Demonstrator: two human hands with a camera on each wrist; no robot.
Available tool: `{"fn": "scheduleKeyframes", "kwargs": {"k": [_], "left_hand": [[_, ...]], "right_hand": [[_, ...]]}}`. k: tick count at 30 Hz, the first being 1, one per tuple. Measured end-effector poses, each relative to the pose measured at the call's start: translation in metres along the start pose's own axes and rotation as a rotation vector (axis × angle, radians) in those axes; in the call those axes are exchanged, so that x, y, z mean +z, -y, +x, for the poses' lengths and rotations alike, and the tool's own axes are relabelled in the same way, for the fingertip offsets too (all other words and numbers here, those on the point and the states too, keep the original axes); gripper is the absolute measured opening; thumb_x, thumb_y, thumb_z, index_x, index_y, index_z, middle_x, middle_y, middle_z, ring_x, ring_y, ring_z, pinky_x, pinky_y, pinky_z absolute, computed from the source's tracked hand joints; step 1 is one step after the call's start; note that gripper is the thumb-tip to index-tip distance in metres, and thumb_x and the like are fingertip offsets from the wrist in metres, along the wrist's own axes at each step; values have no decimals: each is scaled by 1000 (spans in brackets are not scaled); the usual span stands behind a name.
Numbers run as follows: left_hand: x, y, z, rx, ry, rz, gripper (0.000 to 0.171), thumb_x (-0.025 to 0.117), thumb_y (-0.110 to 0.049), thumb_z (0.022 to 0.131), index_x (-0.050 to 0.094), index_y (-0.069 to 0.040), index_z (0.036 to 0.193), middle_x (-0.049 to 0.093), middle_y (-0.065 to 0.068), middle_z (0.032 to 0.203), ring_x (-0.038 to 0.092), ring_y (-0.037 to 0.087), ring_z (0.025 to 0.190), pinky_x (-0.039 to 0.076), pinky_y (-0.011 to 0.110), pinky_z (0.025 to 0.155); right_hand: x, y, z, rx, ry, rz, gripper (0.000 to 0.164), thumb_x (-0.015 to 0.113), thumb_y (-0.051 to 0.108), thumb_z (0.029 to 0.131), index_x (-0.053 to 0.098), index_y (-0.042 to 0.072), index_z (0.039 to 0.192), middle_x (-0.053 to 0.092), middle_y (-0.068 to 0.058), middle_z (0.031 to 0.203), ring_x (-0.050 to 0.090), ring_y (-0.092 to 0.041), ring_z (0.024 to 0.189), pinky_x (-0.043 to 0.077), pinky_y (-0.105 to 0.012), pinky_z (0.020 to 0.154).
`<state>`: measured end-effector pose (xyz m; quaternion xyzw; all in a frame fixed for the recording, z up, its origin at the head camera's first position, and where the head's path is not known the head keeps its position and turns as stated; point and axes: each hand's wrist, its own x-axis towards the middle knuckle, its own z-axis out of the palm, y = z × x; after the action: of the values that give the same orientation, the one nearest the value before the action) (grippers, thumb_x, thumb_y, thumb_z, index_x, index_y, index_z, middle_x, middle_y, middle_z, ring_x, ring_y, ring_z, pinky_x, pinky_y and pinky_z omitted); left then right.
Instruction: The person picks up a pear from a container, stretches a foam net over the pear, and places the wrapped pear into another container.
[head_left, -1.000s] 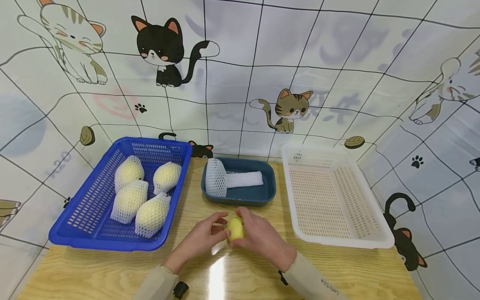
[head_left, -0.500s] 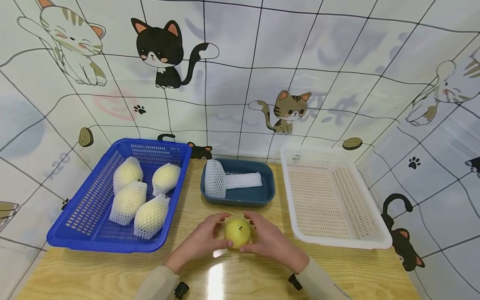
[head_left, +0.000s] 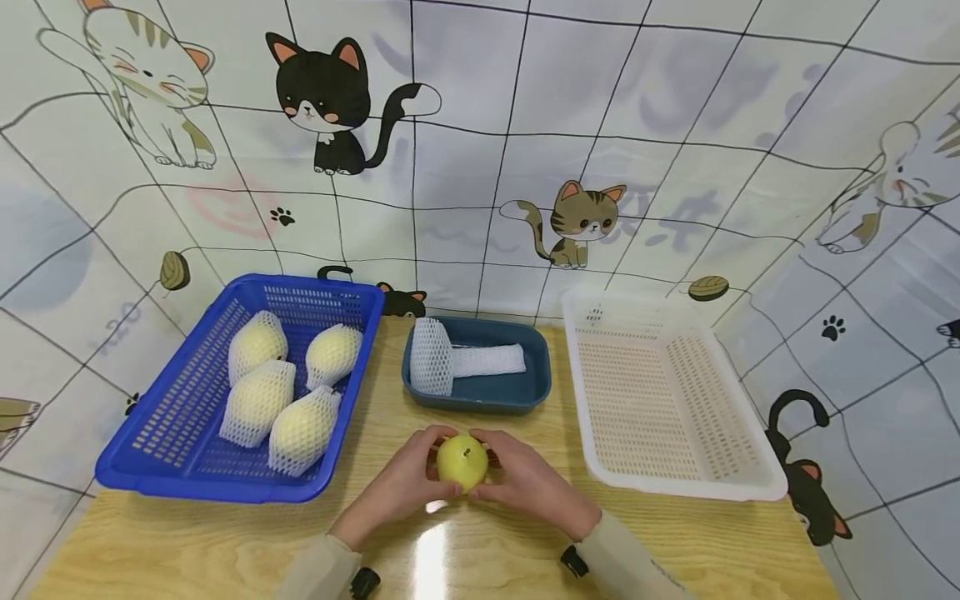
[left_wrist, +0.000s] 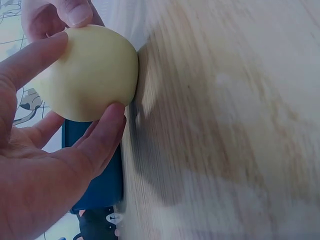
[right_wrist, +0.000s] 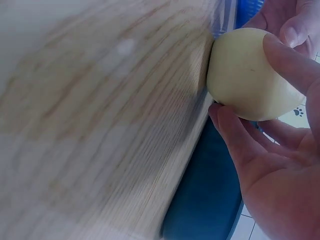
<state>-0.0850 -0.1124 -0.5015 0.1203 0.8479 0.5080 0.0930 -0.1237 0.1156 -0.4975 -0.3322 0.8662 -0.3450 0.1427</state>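
A bare yellow-green pear (head_left: 462, 463) stands upright on the wooden table, its short stem pointing up. Both hands grip it from opposite sides. My left hand (head_left: 408, 472) has its thumb on the near side and fingers curled round the back; in the left wrist view the pear (left_wrist: 95, 72) sits between thumb and fingertips. My right hand (head_left: 527, 479) mirrors this, thumb in front and fingers behind. The right wrist view shows the underside of the pear (right_wrist: 245, 75) right at the tabletop. Behind the hands, a dark teal tray (head_left: 495, 402) bears white foam net sleeves (head_left: 431, 358).
On the left, a blue plastic basket (head_left: 202, 490) contains several pears in foam nets (head_left: 303, 429). A white plastic basket (head_left: 686, 487) stands on the right. A cat-patterned cloth backdrop (head_left: 465, 150) rises behind the table (head_left: 480, 558).
The pear, earlier tilted mostly within the right hand, now stands with its stem up. Both hands have closed in around it, and it has shifted slightly left over the last half second.
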Motion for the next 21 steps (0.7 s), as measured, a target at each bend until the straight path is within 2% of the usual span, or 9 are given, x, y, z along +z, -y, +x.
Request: {"fn": "scheduleKeyframes", "kwargs": {"k": [6, 9, 12, 15, 18, 21], "left_hand": [[-1, 0, -1, 0, -10, 16, 67, 88, -16, 81, 51, -3, 136, 57, 12, 119, 55, 20, 99, 51, 36, 83], [0, -1, -1, -5, -9, 9, 70, 88, -17, 82, 50, -2, 139, 57, 12, 119, 56, 20, 99, 52, 36, 83], [-2, -2, -3, -17, 6, -14, 80, 87, -17, 82, 43, -1, 148, 58, 15, 124, 59, 26, 106, 53, 43, 87], [-8, -6, -4, -32, 6, -46, 88, 81, -11, 83, 35, -4, 157, 57, 21, 134, 58, 37, 120, 51, 53, 97], [-16, -12, -3, -42, -59, -71, 82, 74, -4, 84, 38, -5, 158, 56, 24, 141, 53, 43, 131, 48, 59, 102], [-23, -19, 2, -41, -176, -108, 62, 67, 1, 88, 51, -4, 148, 60, 21, 138, 55, 40, 131, 50, 56, 103]], "right_hand": [[0, 0, 3, -7, 18, 49, 77, 87, 15, 86, 46, 1, 150, 54, -13, 146, 59, -26, 126, 54, -34, 100], [-4, 0, 0, -21, 33, 27, 78, 85, 15, 87, 44, 0, 152, 53, -14, 148, 58, -26, 127, 52, -35, 102], [-9, 1, -4, -48, 30, -14, 74, 82, 10, 90, 43, -1, 153, 53, -16, 148, 60, -29, 126, 54, -39, 101], [-17, 3, -8, -53, -3, -1, 65, 73, 1, 93, 45, -1, 151, 54, -17, 147, 61, -34, 123, 56, -45, 96], [-24, 5, -10, -48, -58, 53, 56, 64, -2, 96, 48, 0, 150, 56, -18, 144, 62, -36, 122, 57, -47, 93], [-28, 5, -11, -43, -123, 78, 47, 61, 3, 101, 53, 2, 147, 60, -16, 141, 64, -33, 121, 57, -44, 94]]}}
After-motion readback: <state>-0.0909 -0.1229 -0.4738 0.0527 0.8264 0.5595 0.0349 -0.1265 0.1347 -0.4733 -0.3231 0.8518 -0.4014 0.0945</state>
